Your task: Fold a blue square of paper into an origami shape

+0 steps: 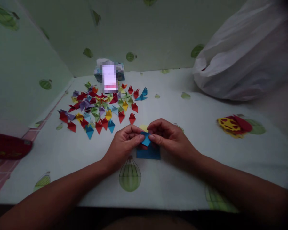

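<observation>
Between my two hands is a small piece of folded blue origami paper (146, 140), held just above the table. My left hand (128, 138) pinches its left edge between thumb and fingers. On the other edge, my right hand (169, 135) grips it in the same way, thumb on top. Under the hands lies a flat blue sheet of paper (148, 154), its upper part hidden by them. A bit of yellow paper (144, 128) shows just behind the fingers. Folded paper cranes (101, 107) in red, blue, yellow, green and purple lie heaped beyond my left hand.
A blurred phone (109, 76) leans on a tissue box (121, 72) at the back. Far right stands a large white plastic bag (240, 60). Red and yellow cut-outs (234, 124) lie before it. A red item (9, 146) sits at the left edge.
</observation>
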Tool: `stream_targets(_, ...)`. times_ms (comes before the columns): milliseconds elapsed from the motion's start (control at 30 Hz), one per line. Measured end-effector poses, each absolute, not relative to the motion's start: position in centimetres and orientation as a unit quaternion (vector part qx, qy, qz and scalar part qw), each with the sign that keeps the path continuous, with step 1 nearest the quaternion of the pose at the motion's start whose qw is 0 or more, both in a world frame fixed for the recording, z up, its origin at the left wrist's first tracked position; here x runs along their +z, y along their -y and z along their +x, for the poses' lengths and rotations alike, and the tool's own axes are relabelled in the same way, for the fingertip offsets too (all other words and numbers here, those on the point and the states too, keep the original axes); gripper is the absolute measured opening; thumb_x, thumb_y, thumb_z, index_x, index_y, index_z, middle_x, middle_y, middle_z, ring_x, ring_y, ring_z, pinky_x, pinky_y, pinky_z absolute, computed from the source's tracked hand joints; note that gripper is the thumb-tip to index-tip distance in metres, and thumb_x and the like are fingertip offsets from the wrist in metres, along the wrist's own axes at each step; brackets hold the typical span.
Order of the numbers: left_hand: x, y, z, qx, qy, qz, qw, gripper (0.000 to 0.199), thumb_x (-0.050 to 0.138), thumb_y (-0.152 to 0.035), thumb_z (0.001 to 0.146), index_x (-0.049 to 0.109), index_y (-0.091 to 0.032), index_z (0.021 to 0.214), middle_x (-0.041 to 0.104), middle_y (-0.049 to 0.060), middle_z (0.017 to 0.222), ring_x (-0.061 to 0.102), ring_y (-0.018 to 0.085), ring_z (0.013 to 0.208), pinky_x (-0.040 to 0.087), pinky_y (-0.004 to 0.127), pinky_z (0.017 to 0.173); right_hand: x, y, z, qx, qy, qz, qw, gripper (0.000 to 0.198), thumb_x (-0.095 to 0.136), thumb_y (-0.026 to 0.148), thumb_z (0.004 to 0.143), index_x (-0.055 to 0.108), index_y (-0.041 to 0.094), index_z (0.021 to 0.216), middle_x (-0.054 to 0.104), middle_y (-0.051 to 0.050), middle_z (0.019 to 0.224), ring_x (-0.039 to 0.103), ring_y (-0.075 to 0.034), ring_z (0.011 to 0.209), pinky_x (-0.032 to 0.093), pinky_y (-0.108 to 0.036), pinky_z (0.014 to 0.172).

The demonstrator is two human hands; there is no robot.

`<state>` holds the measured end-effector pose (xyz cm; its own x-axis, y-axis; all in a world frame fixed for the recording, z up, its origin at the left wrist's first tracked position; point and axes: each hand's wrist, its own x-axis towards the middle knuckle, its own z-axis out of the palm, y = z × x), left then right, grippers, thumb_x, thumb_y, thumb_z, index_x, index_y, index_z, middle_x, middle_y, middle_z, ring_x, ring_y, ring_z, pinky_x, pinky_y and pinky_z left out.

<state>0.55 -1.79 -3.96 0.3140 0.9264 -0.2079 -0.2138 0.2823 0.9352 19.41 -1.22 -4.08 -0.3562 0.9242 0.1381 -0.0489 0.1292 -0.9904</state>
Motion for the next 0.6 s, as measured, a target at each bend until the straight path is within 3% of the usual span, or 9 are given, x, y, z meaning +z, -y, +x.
stream_targets(200, -3.56, 1.99, 0.80, 0.404, -0.399, 0.442, 0.694, 0.015, 0.076, -0.021, 0.082, 0.067, -0.015, 0.092, 0.073, -0.002, 0.069, 0.071, 0.010, 0.063, 0.057, 0.018, 0.062, -3.87, 1.41, 19.31, 0.506, 0.650, -0.375, 0.426, 0.002, 0.064, 0.015, 0.085, 0.063, 0.016, 0.085, 0.063, 0.001, 0.075, 0.056, -0.011, 0.067, 0.047, -0.022, 0.059)
stream_targets(600, -3.86, 1.89, 0.50, 0.383, -0.407, 0.419, 0.716, 0.014, 0.072, -0.025, 0.085, 0.069, -0.014, 0.093, 0.073, 0.001, 0.077, 0.071, 0.010, 0.065, 0.059, 0.021, 0.066, -4.11, 1.21, 19.86, 0.321, 0.773, -0.313, 0.450, 0.018, 0.059, 0.003, 0.088, 0.071, 0.015, 0.093, 0.067, -0.002, 0.080, 0.062, -0.011, 0.072, 0.046, -0.023, 0.062)
